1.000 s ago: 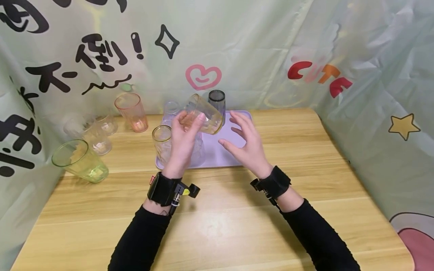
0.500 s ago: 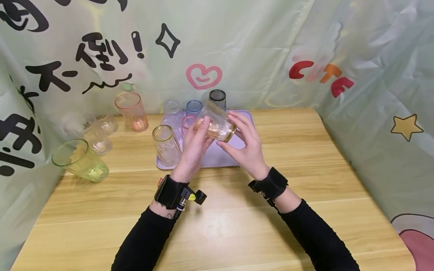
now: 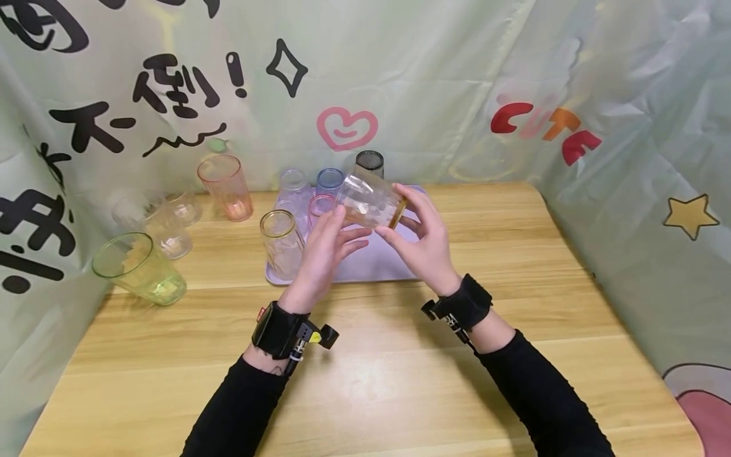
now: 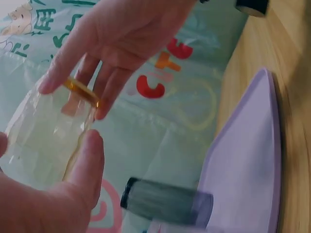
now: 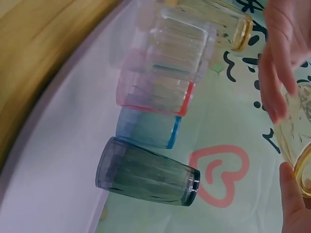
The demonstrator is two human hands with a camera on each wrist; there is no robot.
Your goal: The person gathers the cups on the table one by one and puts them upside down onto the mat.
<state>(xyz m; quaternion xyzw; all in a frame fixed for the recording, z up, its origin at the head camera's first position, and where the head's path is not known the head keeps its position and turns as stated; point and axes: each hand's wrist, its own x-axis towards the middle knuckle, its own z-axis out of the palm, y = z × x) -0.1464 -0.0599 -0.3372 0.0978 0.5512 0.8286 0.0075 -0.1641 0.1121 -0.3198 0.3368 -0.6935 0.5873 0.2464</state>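
Observation:
A clear drinking glass with an amber base (image 3: 368,198) is held tilted in the air above the lilac tray (image 3: 377,263). My right hand (image 3: 425,244) pinches its amber end between thumb and fingers. My left hand (image 3: 321,254) is at the other end, its thumb touching the glass and its fingers stretched out below. In the left wrist view, the right hand (image 4: 116,43) reaches down to the amber rim. Behind the held glass, a dark grey glass (image 5: 148,172) stands on the tray, beside a blue glass (image 5: 148,127) and a pink-rimmed glass (image 5: 153,92).
A yellow-rimmed glass (image 3: 282,247) and clear glasses (image 3: 294,184) stand on the tray's left part. Left of the tray are a green glass (image 3: 139,270), a pink glass (image 3: 225,187) and clear glasses (image 3: 168,235) on the wooden table (image 3: 365,381). A printed curtain (image 3: 422,82) hangs behind.
The glass has moved right, from the left hand's hold toward the right hand, which has closed on its amber end. The left fingers have straightened and loosened from it.

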